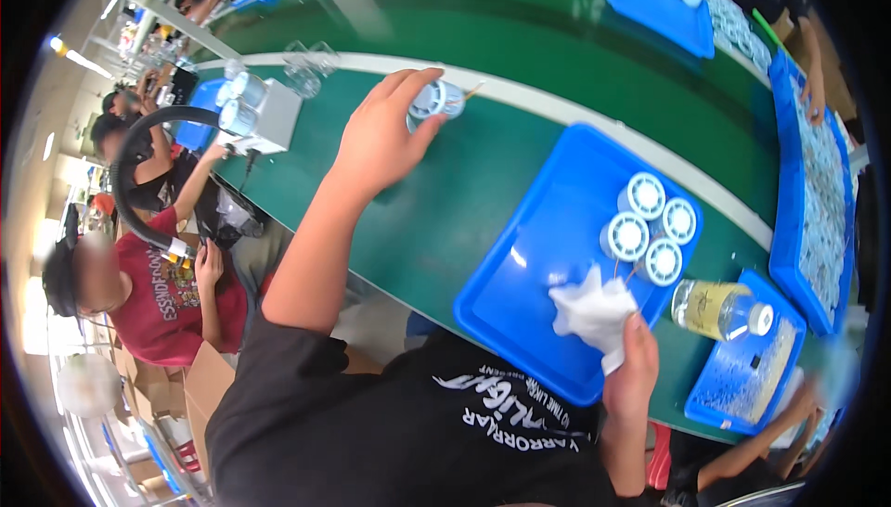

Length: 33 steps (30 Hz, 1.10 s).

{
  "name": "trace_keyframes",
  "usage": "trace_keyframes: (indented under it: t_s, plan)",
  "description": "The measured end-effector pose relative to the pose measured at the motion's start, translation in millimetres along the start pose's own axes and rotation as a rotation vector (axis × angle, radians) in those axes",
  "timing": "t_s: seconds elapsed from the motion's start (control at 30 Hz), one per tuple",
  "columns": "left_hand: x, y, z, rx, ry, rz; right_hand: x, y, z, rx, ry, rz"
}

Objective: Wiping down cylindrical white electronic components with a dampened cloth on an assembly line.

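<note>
My left hand [385,131] reaches out over the green bench and curls its fingers round a pale blue, round slotted part [436,102], with a thin orange wire sticking out at its side. At the lower right, my right hand [633,354] pinches a crumpled white cloth [592,310] over the near part of a blue tray [520,275]. Inside that tray, at its far right, several similar round parts [627,235] with white ribbed tops stand close together. Thin orange wires show beside them, near the cloth.
A bottle with a yellow label [713,310] lies by a small blue tray of tiny pieces [756,368]. A grey box [269,117] carries more round parts at left. Clear cups [311,66] stand nearby. A person in red [172,289] and other workers are close.
</note>
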State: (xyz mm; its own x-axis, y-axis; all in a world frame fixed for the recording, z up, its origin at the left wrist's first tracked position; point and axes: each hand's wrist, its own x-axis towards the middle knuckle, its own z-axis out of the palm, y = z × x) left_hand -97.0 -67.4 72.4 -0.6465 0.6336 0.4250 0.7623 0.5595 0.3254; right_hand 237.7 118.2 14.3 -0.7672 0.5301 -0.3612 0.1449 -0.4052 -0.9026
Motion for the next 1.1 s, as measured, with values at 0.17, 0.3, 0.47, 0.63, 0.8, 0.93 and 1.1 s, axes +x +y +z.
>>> trace_keyframes:
  t_s: [0.17, 0.3, 0.47, 0.63, 0.8, 0.93, 1.1]
  plan:
    - [30.6, -86.3, 6.8, 0.321, -0.176, -0.401, -16.4, -6.6, 1.5, -0.150, -0.068, -0.054]
    - [29.0, -135.1, 1.5, 0.318, -0.470, -0.429, -20.1, -0.9, -6.5, -0.124, -0.103, -0.018]
    - [48.3, -26.6, 6.2, 0.355, -0.319, -0.204, -2.4, 5.4, -5.7, -0.124, -0.264, 0.061]
    - [37.0, 131.9, 50.9, -0.176, -0.451, 0.242, -4.7, -10.5, 17.9, -0.193, -0.387, 0.093]
    - [-3.5, 177.5, 88.7, -0.201, -0.525, 0.381, -16.0, -3.9, 21.5, -0.327, -0.477, 0.086]
    - [-18.3, 176.7, 79.6, -0.272, -0.546, 0.308, -27.6, 16.6, 5.6, -0.137, -0.398, 0.102]
    - [-43.3, 153.9, 61.2, -0.770, -0.707, -0.071, -26.3, 11.8, -21.5, 0.188, -0.202, 0.141]
